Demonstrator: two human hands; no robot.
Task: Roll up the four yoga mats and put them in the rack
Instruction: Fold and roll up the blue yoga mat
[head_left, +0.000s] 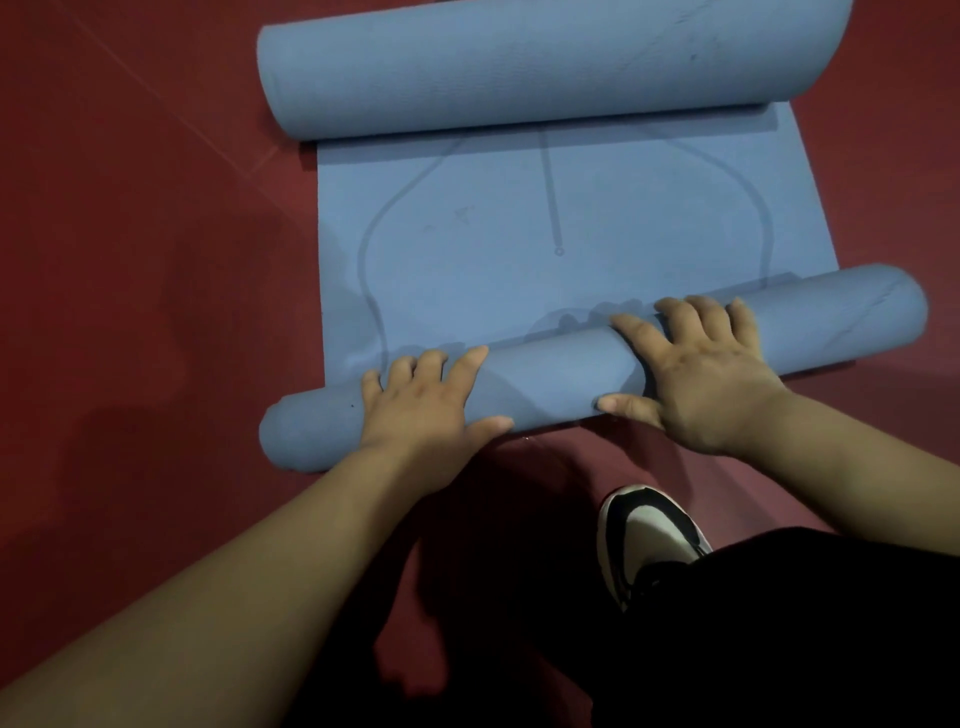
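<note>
Mat (519, 234): on the floor (130, 260), near end rolled, far end curled | Hands: I see left hand (421, 395) and right hand (701, 374) on the near roll (561, 374), fingers (685, 317) spread, pressing | Reason: I judge it keeps the roll tight and even.

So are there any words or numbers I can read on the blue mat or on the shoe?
No words, numbers or brand names can be read anywhere.
On the blue mat: only drawn lines and a tiny circle, plus one faint mark too blurred to read.
On the shoe: black and white patches, no lettering or logo shows.
</note>
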